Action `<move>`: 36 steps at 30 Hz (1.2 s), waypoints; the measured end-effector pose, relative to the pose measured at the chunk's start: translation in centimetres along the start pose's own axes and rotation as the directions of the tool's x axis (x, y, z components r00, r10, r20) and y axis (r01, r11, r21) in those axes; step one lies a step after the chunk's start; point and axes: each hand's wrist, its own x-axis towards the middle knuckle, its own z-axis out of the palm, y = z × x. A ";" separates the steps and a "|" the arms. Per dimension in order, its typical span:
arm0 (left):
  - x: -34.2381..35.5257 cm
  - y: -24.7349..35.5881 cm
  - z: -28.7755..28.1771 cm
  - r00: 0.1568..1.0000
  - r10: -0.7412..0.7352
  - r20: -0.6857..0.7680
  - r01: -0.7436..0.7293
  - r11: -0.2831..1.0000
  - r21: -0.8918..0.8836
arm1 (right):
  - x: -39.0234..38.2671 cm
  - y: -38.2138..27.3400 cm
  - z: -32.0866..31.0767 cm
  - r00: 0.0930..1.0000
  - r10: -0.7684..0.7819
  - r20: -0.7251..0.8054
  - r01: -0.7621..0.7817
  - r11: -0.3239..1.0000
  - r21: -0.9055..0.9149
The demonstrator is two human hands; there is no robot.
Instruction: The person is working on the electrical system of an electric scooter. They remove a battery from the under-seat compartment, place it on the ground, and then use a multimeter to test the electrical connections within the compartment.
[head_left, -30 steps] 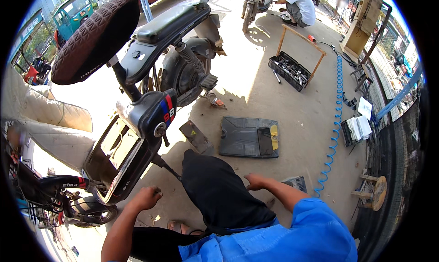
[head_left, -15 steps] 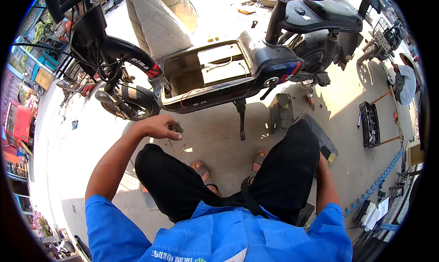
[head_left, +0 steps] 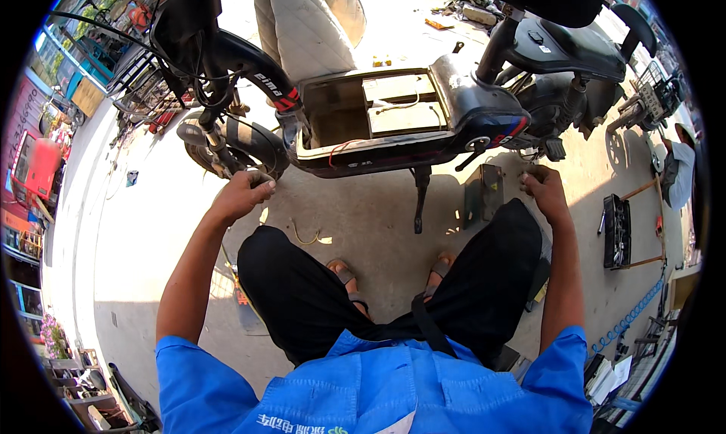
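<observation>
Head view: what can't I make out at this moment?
In the head view:
Left hand and right hand: their own backs hide the palms.
Dark panel: mostly hidden by the right leg.
Scooter seat: cut off by the top edge.
Toolbox: contents too small to tell apart.

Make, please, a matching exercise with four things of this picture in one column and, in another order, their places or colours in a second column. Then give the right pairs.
Column one
1. left hand
2. toolbox
3. right hand
4. kickstand

Column two
A. black, near the picture's right edge
B. just right of the dark metal box
C. hanging under the scooter body
D. close to the front wheel

Right pairs: 1-D, 2-A, 3-B, 4-C
</observation>
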 end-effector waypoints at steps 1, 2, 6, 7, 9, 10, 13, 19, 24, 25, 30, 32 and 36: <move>0.2 0.5 0.3 1.000 0.023 0.008 -0.023 1.000 -0.012 | 0.1 -2.6 0.3 0.998 -0.063 0.011 0.062 0.998 0.009; 0.3 1.0 0.5 0.999 0.044 0.010 -0.044 0.999 -0.019 | 0.3 -5.4 1.0 0.991 -0.128 0.023 0.128 0.991 0.025; 0.1 3.8 1.0 0.997 0.069 0.018 -0.070 0.997 0.013 | 1.3 -11.2 6.9 0.917 -0.379 0.128 0.376 0.925 0.044; 0.4 4.5 1.3 0.996 0.078 0.031 -0.079 0.997 0.011 | 1.1 -12.8 8.3 0.877 -0.423 0.228 0.440 0.897 -0.030; 0.4 6.0 1.7 0.995 0.083 0.052 -0.084 0.996 0.016 | 0.2 -15.8 11.2 0.794 -0.438 0.422 0.546 0.819 -0.176; 0.4 6.7 2.0 0.992 0.114 0.063 -0.117 0.992 0.052 | -0.3 -17.1 12.6 0.757 -0.409 0.509 0.587 0.768 -0.256; 0.0 9.1 2.9 0.972 0.197 0.128 -0.215 0.966 0.144 | -1.3 -18.3 17.5 0.624 -0.385 0.679 0.725 0.610 -0.320; -1.1 10.4 6.1 0.906 0.270 0.327 -0.408 0.766 0.498 | -1.9 -13.2 22.9 0.474 -0.217 0.854 0.752 0.604 -0.264; 0.6 12.6 7.7 0.908 0.123 0.400 -0.323 0.814 0.483 | -0.1 -12.0 22.5 0.464 -0.125 0.877 0.729 0.616 -0.298; 1.1 12.3 8.2 0.907 0.147 0.394 -0.331 0.828 0.453 | 0.4 -11.9 22.6 0.476 -0.148 0.867 0.734 0.609 -0.299; 4.3 10.3 10.7 0.843 0.184 0.506 -0.427 0.801 0.420 | 1.4 -11.5 23.2 0.511 -0.205 0.835 0.742 0.596 -0.307; 5.2 10.2 11.1 0.790 0.141 0.597 -0.453 0.790 0.413 | 1.0 -11.3 23.0 0.482 -0.190 0.855 0.742 0.608 -0.283; 6.4 9.7 11.4 0.760 0.168 0.628 -0.498 0.772 0.395 | 0.8 -10.6 22.8 0.415 -0.216 0.884 0.765 0.609 -0.210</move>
